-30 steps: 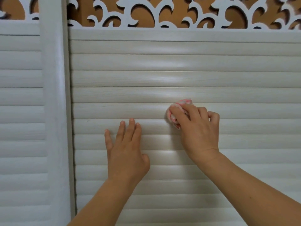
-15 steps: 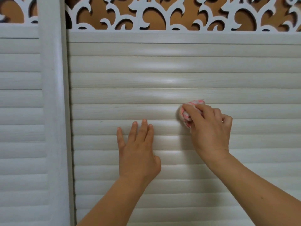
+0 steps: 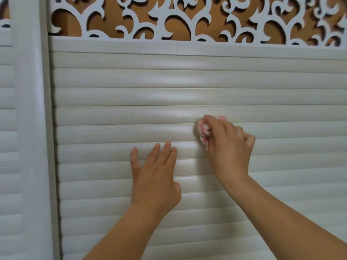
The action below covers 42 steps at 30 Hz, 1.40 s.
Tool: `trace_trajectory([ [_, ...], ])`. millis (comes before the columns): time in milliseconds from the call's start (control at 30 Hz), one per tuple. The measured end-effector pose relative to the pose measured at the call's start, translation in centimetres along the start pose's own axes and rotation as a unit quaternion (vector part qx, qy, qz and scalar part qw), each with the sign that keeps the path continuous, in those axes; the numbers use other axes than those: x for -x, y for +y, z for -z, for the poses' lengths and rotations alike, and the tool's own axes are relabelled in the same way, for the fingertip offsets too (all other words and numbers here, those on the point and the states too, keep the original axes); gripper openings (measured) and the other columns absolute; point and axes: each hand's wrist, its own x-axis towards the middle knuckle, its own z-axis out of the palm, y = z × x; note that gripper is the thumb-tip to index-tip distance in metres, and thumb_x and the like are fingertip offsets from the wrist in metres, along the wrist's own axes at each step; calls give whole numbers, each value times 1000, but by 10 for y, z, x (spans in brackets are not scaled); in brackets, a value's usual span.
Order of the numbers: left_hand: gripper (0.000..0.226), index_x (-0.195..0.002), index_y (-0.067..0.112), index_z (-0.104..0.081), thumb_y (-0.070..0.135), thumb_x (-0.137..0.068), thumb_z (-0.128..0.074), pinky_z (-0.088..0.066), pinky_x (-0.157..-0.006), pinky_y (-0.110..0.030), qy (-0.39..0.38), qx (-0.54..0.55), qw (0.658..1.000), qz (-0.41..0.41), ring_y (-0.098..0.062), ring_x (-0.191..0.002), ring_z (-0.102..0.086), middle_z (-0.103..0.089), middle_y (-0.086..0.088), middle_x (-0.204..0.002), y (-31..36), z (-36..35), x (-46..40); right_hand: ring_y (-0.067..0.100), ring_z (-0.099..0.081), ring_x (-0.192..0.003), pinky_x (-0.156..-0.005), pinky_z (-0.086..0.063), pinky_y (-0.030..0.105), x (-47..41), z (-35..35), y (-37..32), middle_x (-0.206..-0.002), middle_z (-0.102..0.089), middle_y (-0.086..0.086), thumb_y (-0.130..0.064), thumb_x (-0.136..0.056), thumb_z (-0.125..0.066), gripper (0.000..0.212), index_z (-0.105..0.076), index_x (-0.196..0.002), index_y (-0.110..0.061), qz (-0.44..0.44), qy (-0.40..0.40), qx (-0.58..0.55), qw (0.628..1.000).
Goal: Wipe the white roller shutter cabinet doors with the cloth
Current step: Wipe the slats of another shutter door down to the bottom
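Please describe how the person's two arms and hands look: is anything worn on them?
Both forearms are bare as far as the picture shows; no sleeves are visible. The left hand and the right hand wear no gloves, and no rings, watch or bracelet can be seen. The fingernails look short and unpainted.

White scrollwork fretwork panel (image 3: 187, 21) runs across the top, brown backing (image 3: 174, 25) showing through the cutouts. White vertical post (image 3: 30, 128) stands at left, full height. Soft light, with pale glare patches on the surfaces below.
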Motion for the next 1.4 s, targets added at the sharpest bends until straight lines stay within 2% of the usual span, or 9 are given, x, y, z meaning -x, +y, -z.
trace_trajectory([
  [133,70,-148,26,-18,31,-83,-41,11,-108,-56,40,4,999,-19,-11,-144,-10,-8,8,-157,-7,0,-1,23,-58,-80,-73,-19,32,-1,-10,-29,-103,-66,-8,-19,-81,-52,31,-65,-104,-34,89,-7,48,995],
  [300,63,-117,14,-65,27,-59,-47,-18,-102,-57,69,33,996,-42,-19,-116,-58,-58,-2,-129,-17,-5,-1,26,-59,-76,-74,-21,33,1,-14,-20,-104,-67,-4,-22,-79,-42,38,-69,-104,-31,116,16,77,990],
  [533,65,-123,17,-61,29,-59,-52,-16,-103,-57,37,12,998,-56,-16,-121,-53,-53,1,-136,-15,3,-2,29,-58,-72,-69,-18,32,-7,-3,11,-95,-67,2,-15,-74,-40,39,-68,-97,-29,81,9,122,989],
  [633,67,-149,26,-10,33,-87,-37,13,-106,-55,4,-34,997,-69,-8,-143,-6,1,9,-157,-15,7,-4,30,-58,-71,-67,-18,32,-10,1,18,-92,-66,4,-16,-73,-38,39,-68,-93,-28,64,1,137,989],
  [733,68,-148,27,4,36,-92,-31,18,-106,-57,-4,-59,996,-69,-8,-143,7,14,10,-156,-18,6,-3,32,-58,-72,-67,-17,33,-12,4,27,-92,-66,8,-10,-71,-45,36,-68,-92,-27,34,-15,152,988],
  [933,67,-149,27,0,35,-91,-33,20,-103,-54,2,-52,996,-67,-7,-143,5,11,11,-156,-26,10,-1,33,-48,-101,-80,-20,37,-16,19,54,-122,-54,7,-4,-84,-48,46,-57,-118,-32,-47,-76,222,971],
  [1133,67,-148,29,-6,37,-89,-35,18,-105,-53,6,-22,998,-55,-8,-143,2,6,12,-157,-22,6,-5,31,-45,-107,-82,-22,37,-16,11,33,-122,-53,8,-11,-91,-40,36,-54,-121,-26,-150,-70,208,964],
  [1267,63,-120,17,-63,31,-60,-53,-13,-103,-56,48,-1,996,-76,-20,-120,-55,-55,-1,-133,-27,0,-6,28,-59,-77,-70,-22,32,-5,-8,-15,-89,-66,5,-15,-73,-51,27,-69,-91,-24,-32,-17,148,988],
  [1400,62,-107,12,-70,28,-49,-56,-19,-100,-57,81,-3,993,-84,-23,-106,-64,-65,-5,-119,-29,-4,-5,28,-59,-69,-66,-18,32,-11,2,8,-91,-67,4,-17,-74,-46,32,-70,-93,-26,71,-37,171,982],
])
